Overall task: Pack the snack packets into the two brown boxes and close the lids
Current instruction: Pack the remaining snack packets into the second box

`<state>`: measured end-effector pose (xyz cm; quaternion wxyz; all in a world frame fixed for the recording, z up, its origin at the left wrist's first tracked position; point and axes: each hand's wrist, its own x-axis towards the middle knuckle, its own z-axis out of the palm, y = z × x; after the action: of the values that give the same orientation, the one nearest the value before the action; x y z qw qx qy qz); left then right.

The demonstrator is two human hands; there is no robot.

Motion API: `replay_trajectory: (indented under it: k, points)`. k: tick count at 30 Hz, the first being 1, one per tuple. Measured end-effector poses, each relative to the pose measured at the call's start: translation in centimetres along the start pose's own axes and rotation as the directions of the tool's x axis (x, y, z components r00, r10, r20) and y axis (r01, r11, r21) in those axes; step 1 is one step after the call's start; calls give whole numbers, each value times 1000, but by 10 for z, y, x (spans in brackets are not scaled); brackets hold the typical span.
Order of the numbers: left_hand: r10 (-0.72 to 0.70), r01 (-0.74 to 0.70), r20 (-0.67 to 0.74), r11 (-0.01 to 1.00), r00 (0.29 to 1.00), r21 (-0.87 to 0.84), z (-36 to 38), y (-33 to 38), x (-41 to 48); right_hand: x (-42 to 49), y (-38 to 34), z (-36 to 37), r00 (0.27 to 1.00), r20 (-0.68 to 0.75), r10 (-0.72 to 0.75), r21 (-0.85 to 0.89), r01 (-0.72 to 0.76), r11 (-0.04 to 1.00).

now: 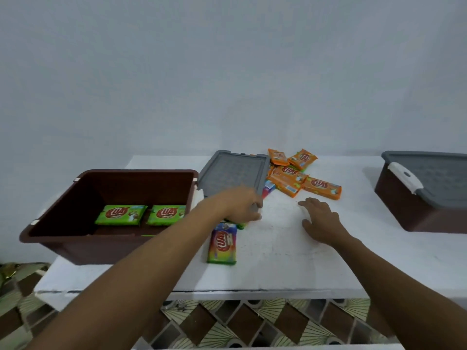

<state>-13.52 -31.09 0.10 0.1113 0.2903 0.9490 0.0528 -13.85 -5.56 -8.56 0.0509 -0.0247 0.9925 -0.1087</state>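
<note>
Two green packets (121,214): flat, side by side in the open brown box (63,238) at left.
Left grip (240,207): fingers curled over a loose green packet (238,225) on the desk (278,261); blurred, so I cannot tell whether it has hold.
Right grip (321,218): flat on the desk, fingers spread, holding nothing.
Orange packets (293,176): heaped beside the gray lid (232,173).
Closed box (417,215): far right.

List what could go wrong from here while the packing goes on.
1. The open box seems to jut past the left edge of the table; a push while loading might tip it off.
2. The lid lies over part of a packet, which may get missed.
</note>
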Motion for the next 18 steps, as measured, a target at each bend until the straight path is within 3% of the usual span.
replay_trajectory:
  k: [4, 9, 14, 18]
  points:
    - [-42, 41, 11, 999, 999, 29, 23, 14, 29, 21, 22, -7, 995, -72, 62, -7, -63, 998]
    - [-86, 86, 1, 990, 996, 112, 42, 29, 68, 46, 51, -4, 985, -47, 163, 86, -159, 984]
    - [-134, 142, -78, 982, 988, 121, 61, 37, 114, 36, 74, 18, 928, -330, 171, 84, -151, 985]
    - [-231, 242, -149, 969, 961, 57, 71, 43, 154, 45, 81, 19, 926, -308, 219, 168, -173, 970]
